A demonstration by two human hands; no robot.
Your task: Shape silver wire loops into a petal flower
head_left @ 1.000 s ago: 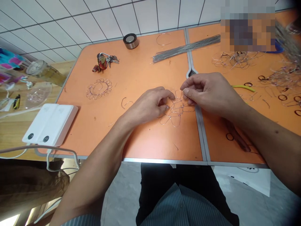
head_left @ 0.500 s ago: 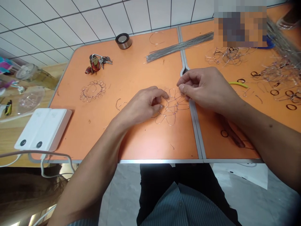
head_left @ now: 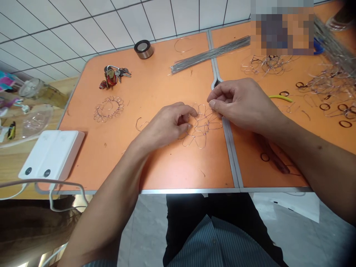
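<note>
A flower-shaped piece of bent thin wire (head_left: 205, 128), with looped petals round a small twisted ring, lies on the orange table between my hands. My left hand (head_left: 175, 120) is at its left side, index finger and thumb curled in a pinch around its wire loops. From the upper right, my right hand (head_left: 239, 102) pinches the outer end of a petal loop between thumb and forefinger. The remaining right fingers curl under the palm. Left of my hands rests a second, rounder wire ring with many small loops (head_left: 109, 109).
Straight wires (head_left: 208, 55) lie bundled at the back. Keys (head_left: 114, 76) and a round metal-and-black tin (head_left: 143, 49) stand back left. White power banks (head_left: 52, 154) sit at the left edge. Tangled wire (head_left: 325, 83), black rings (head_left: 325, 107) and a dark red tool handle (head_left: 274, 155) lie right.
The view has shifted very slightly. Both hands keep the same grip on the wire flower, with hardly any finger movement visible.
</note>
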